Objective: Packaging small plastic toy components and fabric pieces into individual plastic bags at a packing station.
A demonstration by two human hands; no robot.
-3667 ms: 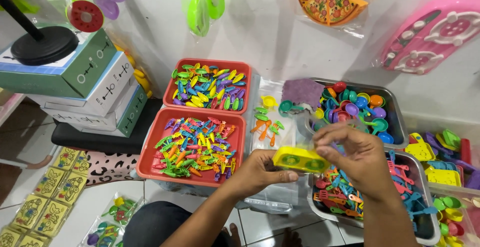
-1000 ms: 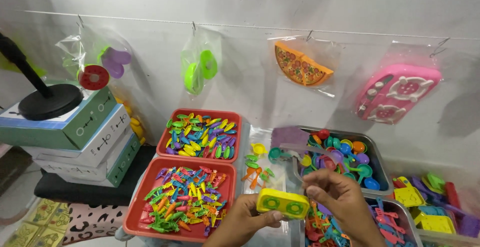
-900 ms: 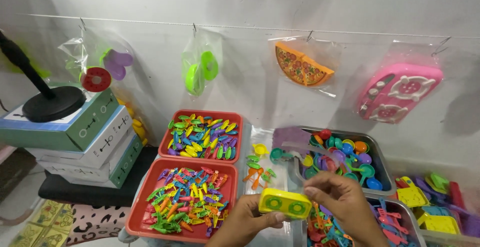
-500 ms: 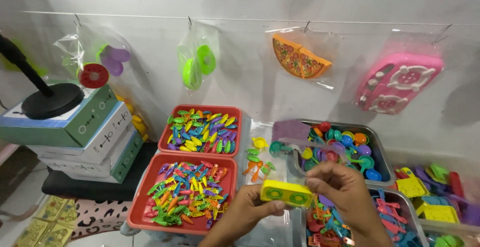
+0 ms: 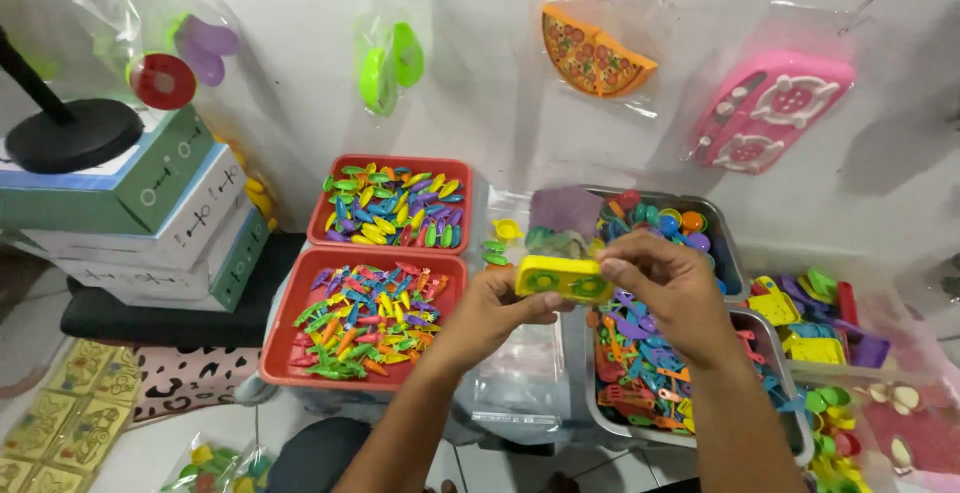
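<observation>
At the centre of the frame we grip the small yellow plastic block with two green rings (image 5: 562, 279) from both ends, left hand (image 5: 492, 310) and right hand (image 5: 672, 288) closed on it. We should keep it level over the clear plastic bag (image 5: 520, 378) lying below. Further up, the two red trays of coloured plastic pieces (image 5: 370, 308) stay to the left.

Two red plastic trays (image 5: 290, 353) of small colourful toy pieces sit beside stacked green-and-white cardboard boxes (image 5: 150, 223); bagged plastic toys (image 5: 598, 53) hang on the white wall.

Two trays (image 5: 372, 315) lie left of the hands, bins (image 5: 770, 353) right, boxes (image 5: 150, 223) far left.
</observation>
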